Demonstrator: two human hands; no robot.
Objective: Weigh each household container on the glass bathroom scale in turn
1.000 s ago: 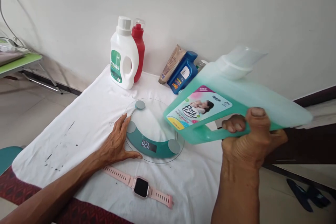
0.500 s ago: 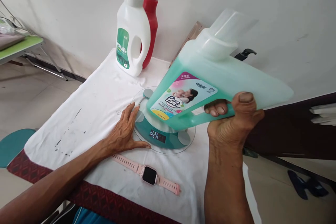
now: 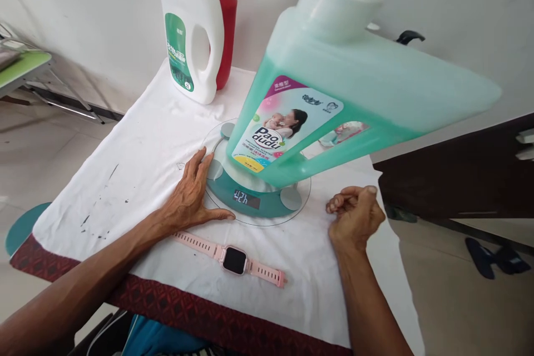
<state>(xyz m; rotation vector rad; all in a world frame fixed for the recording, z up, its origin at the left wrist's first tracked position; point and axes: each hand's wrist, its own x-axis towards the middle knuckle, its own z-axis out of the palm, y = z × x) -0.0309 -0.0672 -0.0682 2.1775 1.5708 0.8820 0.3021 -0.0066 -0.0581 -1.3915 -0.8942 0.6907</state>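
A large bottle of green liquid detergent (image 3: 287, 117) with a "Pao dudu" label stands on a round glass kitchen scale (image 3: 237, 203), its base over the middle of the plate. The scale's small lit display faces me. My left hand (image 3: 187, 194) lies with fingers and thumb spread at the scale's left edge, fingertips at the rim. To the right of the scale, my right hand (image 3: 354, 217) is apart from the bottle, its fingers curled in and holding nothing. A pink smartwatch (image 3: 235, 260) lies on the cloth in front of the scale.
Behind the scale stand a white detergent bottle (image 3: 189, 33) and a red bottle (image 3: 226, 22), near the wall. A black pump nozzle (image 3: 411, 37) shows behind the green bottle. White cloth (image 3: 142, 156) covers the table. Dark slippers (image 3: 496, 258) lie on the floor at right.
My right hand has let go of the green bottle's handle and moved down to the right of the scale. My left hand stays by the scale. The view has shifted slightly.
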